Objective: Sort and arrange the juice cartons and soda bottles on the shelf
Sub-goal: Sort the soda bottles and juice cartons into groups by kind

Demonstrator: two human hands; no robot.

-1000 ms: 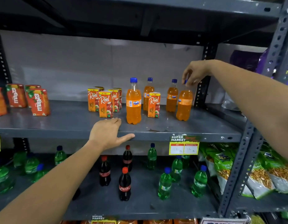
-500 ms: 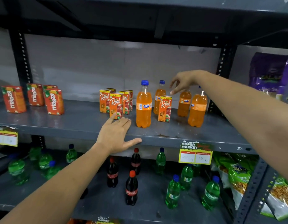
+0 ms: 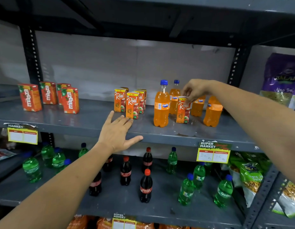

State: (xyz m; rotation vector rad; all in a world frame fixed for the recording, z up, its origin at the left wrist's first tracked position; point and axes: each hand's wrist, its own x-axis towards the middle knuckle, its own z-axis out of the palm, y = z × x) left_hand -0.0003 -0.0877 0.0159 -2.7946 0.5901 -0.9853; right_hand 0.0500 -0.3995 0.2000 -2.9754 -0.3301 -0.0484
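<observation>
On the middle grey shelf (image 3: 87,119), several orange Maaza cartons (image 3: 70,100) stand at the left. A cluster of Real apple juice cartons (image 3: 132,105) stands in the centre. To the right are several Fanta bottles (image 3: 161,111), and a lone Real carton (image 3: 182,111) stands upright among them. My right hand (image 3: 195,91) reaches in from the right, its fingertips pinched on that carton's top edge. My left hand (image 3: 117,134) lies flat on the shelf's front edge with fingers spread, just in front of the Real cluster.
The shelf below holds Coca-Cola bottles (image 3: 146,187) in the middle and green Sprite bottles (image 3: 186,190) on both sides. Snack bags (image 3: 251,176) fill the lower right, and a purple bag (image 3: 282,76) sits at the upper right. A yellow price tag (image 3: 213,153) hangs from the shelf edge.
My right hand left the rightmost Fanta bottle's cap, moved left and down, and now pinches the lone Real carton's top. The left hand stays on the shelf edge. The view shifted left.
</observation>
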